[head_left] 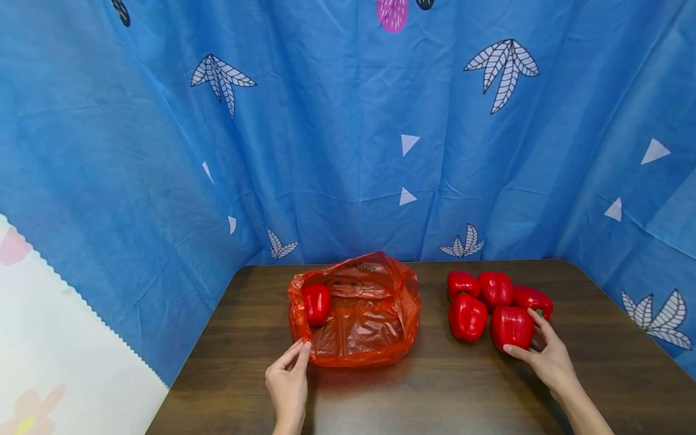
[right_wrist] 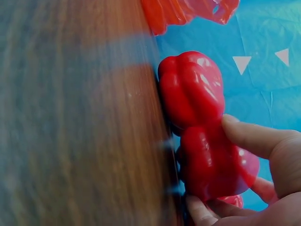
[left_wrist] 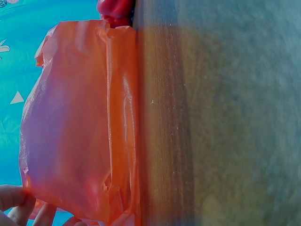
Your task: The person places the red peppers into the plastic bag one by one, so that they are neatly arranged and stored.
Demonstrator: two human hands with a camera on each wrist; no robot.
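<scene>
An orange-red plastic bag [head_left: 361, 360] lies with its mouth open near the middle of the table. My left hand [head_left: 288, 383] pinches its near left rim between thumb and fingers. Inside the bag, against the left wall, is one red bell pepper [head_left: 317, 305]. At the right, my right hand [head_left: 549, 359] grips the nearest bell pepper [head_left: 511, 329] of a cluster, thumb on its near side and fingers round its far right side. In the right wrist view this pepper [right_wrist: 209, 165] sits beside another bell pepper [right_wrist: 193, 92].
Several more red bell peppers [head_left: 469, 317] are grouped behind and to the left of the gripped one, one with a green stem showing. The dark wooden table [head_left: 435, 399] ends at a blue patterned curtain [head_left: 348, 151] at the back and sides.
</scene>
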